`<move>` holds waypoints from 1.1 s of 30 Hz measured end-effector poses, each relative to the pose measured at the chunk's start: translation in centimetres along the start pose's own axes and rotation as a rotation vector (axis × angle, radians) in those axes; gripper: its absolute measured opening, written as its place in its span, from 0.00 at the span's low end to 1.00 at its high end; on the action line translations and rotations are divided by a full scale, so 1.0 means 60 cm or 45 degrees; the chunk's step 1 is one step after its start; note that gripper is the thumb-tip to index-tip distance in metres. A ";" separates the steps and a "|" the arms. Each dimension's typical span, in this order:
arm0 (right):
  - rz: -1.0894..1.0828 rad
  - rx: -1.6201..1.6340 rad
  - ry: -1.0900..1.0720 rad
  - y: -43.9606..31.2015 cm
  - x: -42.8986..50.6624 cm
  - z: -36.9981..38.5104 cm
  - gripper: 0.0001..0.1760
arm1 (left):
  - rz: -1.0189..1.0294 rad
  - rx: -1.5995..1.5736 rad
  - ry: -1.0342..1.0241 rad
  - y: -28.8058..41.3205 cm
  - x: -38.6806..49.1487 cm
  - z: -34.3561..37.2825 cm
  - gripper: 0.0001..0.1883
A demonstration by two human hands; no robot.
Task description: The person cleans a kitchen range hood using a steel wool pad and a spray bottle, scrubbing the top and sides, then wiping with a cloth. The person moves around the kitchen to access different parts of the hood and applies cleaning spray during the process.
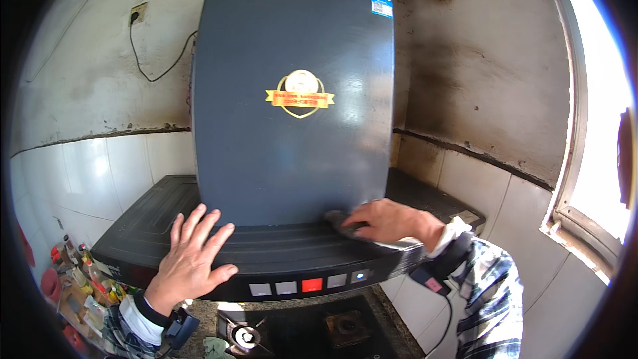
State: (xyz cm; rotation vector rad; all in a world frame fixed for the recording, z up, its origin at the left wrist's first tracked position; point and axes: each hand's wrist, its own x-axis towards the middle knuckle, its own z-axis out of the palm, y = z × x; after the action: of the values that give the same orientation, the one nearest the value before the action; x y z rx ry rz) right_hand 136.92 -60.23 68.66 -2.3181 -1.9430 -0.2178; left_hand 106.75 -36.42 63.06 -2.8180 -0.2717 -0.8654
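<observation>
A dark range hood (294,159) with a tall box body fills the middle of the view. My right hand (386,222) grips a dark scrubbing pad or cloth (338,220), partly hidden by the fingers, where the body meets the black ledge (279,245). Spread fingers mark my left hand (192,259), which lies over the ledge's left front and holds nothing. Along the ledge's front runs a row of several square buttons (312,285), one of them red and one with a small light. A gold and red emblem (300,94) with writing decorates the body.
Below the hood is a black gas cooktop (299,331) with burners and a green cloth (216,348). Bottles (93,270) crowd a shelf at lower left. A power cord (144,77) hangs from the wall socket. The window frame (578,109) bounds the right side.
</observation>
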 end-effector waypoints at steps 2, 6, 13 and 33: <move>0.328 -0.214 -0.148 0.006 -0.004 -0.009 0.18 | 0.031 -0.017 0.038 0.000 -0.002 -0.002 0.36; 0.194 -0.040 -0.254 0.006 0.003 -0.030 0.19 | 0.022 -0.064 0.062 0.001 -0.004 0.000 0.38; -0.610 0.201 -0.054 -0.180 0.178 0.023 0.20 | 0.021 -0.066 0.137 -0.005 -0.006 0.004 0.41; -0.153 0.232 0.616 -0.110 0.000 0.035 0.15 | 0.370 -0.528 -0.604 0.007 0.109 0.000 0.20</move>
State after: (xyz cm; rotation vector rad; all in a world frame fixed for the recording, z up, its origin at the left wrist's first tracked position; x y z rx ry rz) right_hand 130.49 -58.71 66.54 -1.8231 -1.7685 -0.5315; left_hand 112.18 -36.01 66.75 -3.2976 0.2905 -0.1972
